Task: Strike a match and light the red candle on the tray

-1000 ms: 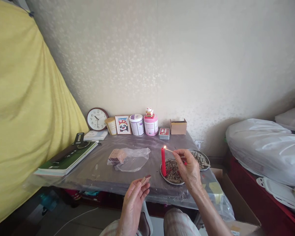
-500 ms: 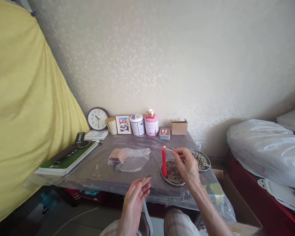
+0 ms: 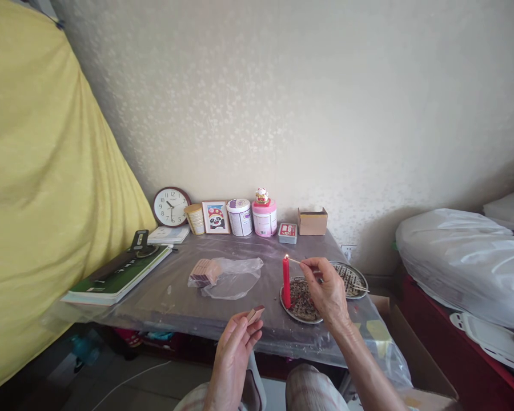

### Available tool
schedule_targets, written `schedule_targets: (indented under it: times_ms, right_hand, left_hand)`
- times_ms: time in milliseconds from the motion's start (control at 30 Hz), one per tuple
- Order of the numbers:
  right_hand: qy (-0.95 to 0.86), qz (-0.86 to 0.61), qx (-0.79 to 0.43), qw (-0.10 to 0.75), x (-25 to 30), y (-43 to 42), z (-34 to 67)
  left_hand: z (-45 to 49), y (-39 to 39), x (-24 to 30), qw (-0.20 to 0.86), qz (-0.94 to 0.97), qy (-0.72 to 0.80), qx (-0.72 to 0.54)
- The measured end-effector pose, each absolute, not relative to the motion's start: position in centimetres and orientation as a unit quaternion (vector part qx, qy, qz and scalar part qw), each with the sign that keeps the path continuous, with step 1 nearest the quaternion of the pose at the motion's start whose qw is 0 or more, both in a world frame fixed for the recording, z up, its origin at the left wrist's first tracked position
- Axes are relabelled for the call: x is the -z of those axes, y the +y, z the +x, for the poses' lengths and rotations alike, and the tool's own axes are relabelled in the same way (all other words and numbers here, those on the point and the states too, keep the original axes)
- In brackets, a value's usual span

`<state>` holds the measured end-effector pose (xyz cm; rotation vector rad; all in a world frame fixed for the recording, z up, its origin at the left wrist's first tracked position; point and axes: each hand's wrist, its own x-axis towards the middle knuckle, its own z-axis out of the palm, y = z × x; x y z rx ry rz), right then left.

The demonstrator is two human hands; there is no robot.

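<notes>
A red candle (image 3: 286, 285) stands upright on a metal plate (image 3: 302, 321) covered in dark bits. My right hand (image 3: 329, 291) pinches a matchstick (image 3: 295, 261) between thumb and fingers, its far end at the candle's top. A small flame (image 3: 286, 257) burns there; whether it sits on the wick, the match head or both, I cannot tell. Lower and to the left, my left hand (image 3: 233, 351) grips a small matchbox (image 3: 256, 314) at its fingertips, just above the table's front edge. Several similar boxes (image 3: 204, 270) lie stacked on a clear plastic bag (image 3: 242, 277).
Behind the right hand lies a second metal plate (image 3: 354, 271) with thin sticks. Along the wall stand a clock (image 3: 171, 206), a framed panda picture (image 3: 216, 218), tins (image 3: 240, 218) and a cardboard box (image 3: 312, 222). A green book (image 3: 120, 271) lies at the left.
Almost nothing differs. Both hands keep their places and the flame still burns at the candle's top; the whole view has shifted very slightly.
</notes>
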<state>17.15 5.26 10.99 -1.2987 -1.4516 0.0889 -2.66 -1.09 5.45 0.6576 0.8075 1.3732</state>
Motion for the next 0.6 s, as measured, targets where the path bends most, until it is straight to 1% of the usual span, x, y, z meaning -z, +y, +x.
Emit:
schedule_targets:
  times_ms: [600]
  right_hand:
    - [-0.615,-0.547,-0.039,0.567,-11.14,5.29,17.10]
  left_hand:
    - [-2.70,-1.01,-5.24,0.654,0.275,0.354,-0.609]
